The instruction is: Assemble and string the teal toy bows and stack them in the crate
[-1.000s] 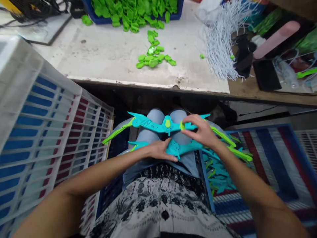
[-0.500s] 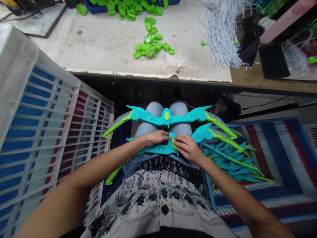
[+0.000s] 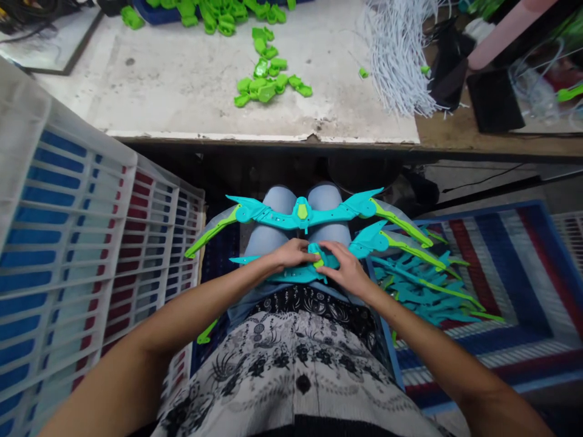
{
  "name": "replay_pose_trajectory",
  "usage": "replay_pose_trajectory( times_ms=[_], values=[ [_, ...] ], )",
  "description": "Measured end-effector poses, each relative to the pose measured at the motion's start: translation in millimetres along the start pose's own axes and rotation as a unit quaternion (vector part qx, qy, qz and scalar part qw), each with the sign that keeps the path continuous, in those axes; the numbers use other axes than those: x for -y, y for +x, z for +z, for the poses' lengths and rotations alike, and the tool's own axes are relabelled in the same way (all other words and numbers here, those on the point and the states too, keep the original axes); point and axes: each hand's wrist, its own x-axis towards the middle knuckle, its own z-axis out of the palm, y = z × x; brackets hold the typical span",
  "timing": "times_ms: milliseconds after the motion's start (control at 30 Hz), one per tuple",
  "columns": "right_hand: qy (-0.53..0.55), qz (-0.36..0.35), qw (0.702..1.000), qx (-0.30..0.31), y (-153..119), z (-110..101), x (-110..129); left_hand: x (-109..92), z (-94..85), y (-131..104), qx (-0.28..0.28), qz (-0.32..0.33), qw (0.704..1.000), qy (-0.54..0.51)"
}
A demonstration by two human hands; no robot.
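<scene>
Two turquoise toy bows with lime-green limb tips lie crosswise over my lap. The nearer toy bow (image 3: 294,275) is between my hands. On its middle sits a small lime-green cover piece (image 3: 318,261). My left hand (image 3: 292,252) reaches in from the left, its fingertips pressed on the cover piece. My right hand (image 3: 347,270) curves round the right side of the bow's centre, thumb and fingers closed about it. Part of the centre is hidden by my fingers. The farther toy bow (image 3: 277,220) rests across my knees, untouched, with a green cover piece (image 3: 302,211) at its middle.
A white slatted crate (image 3: 130,243) stands at my left. To the right, a blue-edged crate (image 3: 505,212) with striped lining holds several toy bows (image 3: 419,291). The worktable (image 3: 182,103) ahead bears loose green pieces (image 3: 266,90) and a bundle of white cords (image 3: 396,67).
My left fingers have moved right onto the green cover piece. My right hand has shifted its grip, its thumb now below the piece. The whole view has moved slightly.
</scene>
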Motion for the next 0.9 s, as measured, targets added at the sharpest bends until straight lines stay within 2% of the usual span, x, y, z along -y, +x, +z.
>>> replay_pose_trajectory(
  times_ms=[100, 233, 367, 433, 500, 533, 633, 700, 733, 767, 833, 900],
  values=[
    [-0.063, 0.061, 0.994, 0.061, 10, -7, 1, 0, 2.0, 1, 0.010, 0.004, 1.000, -0.012],
    [-0.130, 0.096, 0.975, 0.154, 26, -13, 2, 6, 6.2, 6, -0.041, 0.013, 0.997, 0.064],
    [-0.141, 0.096, 0.974, 0.149, 29, -7, 2, 16, 7.6, 12, -0.095, 0.051, 0.984, 0.144],
    [-0.148, 0.087, 0.976, 0.136, 25, -3, 3, 16, 7.0, 11, -0.095, 0.080, 0.973, 0.196],
    [-0.162, 0.066, 0.975, 0.138, 23, -5, 4, 13, 8.8, 5, -0.101, 0.079, 0.958, 0.257],
    [-0.168, 0.050, 0.973, 0.150, 25, -10, 5, 10, 11.6, 0, -0.121, 0.069, 0.947, 0.289],
    [-0.157, -0.006, 0.970, 0.187, 50, -39, 11, 3, 28.7, -22, -0.221, 0.082, 0.888, 0.394],
    [-0.151, -0.021, 0.978, 0.144, 87, -67, 16, 4, 44.1, -36, -0.235, 0.130, 0.846, 0.461],
    [-0.162, -0.020, 0.983, 0.086, 112, -81, 18, 7, 51.2, -41, -0.220, 0.149, 0.830, 0.490],
    [-0.179, -0.018, 0.983, 0.019, 140, -94, 20, 10, 57.1, -44, -0.200, 0.156, 0.820, 0.514],
    [-0.233, -0.032, 0.962, -0.138, 201, -111, 22, 16, 63.8, -44, -0.169, 0.147, 0.807, 0.547],
    [-0.256, -0.051, 0.948, -0.183, 259, -116, 22, 16, 62.3, -38, -0.155, 0.125, 0.801, 0.564]
  ],
)
